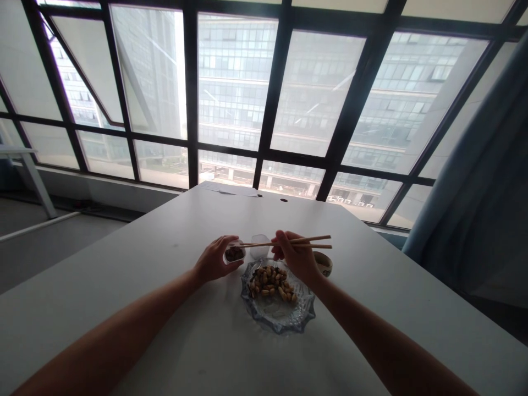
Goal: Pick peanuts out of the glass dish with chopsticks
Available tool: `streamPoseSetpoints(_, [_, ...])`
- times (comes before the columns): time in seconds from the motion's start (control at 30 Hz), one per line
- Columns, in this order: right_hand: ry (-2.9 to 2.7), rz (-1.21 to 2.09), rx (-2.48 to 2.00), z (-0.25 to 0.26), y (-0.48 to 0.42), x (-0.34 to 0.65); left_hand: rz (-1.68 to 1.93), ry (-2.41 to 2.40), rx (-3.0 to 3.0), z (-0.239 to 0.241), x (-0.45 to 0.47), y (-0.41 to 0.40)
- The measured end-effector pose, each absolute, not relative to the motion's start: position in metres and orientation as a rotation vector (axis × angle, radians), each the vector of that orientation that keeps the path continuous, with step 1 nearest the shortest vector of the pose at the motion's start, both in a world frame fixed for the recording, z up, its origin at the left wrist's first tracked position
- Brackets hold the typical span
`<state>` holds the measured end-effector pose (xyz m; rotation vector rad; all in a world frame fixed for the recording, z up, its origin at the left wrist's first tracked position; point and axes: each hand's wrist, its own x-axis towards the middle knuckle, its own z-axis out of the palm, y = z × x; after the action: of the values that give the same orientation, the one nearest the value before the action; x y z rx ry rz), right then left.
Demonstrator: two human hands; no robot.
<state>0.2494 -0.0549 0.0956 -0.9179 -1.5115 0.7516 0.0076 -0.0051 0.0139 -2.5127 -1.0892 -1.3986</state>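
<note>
Head view, slim wooden chopsticks (319, 238), scalloped glass dish (278, 316).

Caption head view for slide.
Left hand holds small container, right hand holds chopsticks, by glass dish of nuts.

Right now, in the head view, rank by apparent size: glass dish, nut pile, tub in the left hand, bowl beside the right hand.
1. Glass dish
2. Nut pile
3. Tub and bowl, unranked: they look close in size, and the right hand partly hides the bowl.
</note>
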Motion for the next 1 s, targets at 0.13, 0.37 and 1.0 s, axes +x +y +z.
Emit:
streamPoseSetpoints(0.13, [-1.463,0.741,-0.986,0.107,-0.077,0.285,-1.353,-1.183,-2.55,0.014,0.007,-0.004])
streamPoseSetpoints(0.37, [-1.784,0.888,-1.254,0.129,-0.106,0.341,-1.281,-1.318,-2.559,0.012,0.008,-0.001])
streamPoseSetpoints(1.0, [-1.761,0.922,-1.086,0.11,-0.112,0.317,-1.207,-1.452,-2.514,0.008,0.008,0.002])
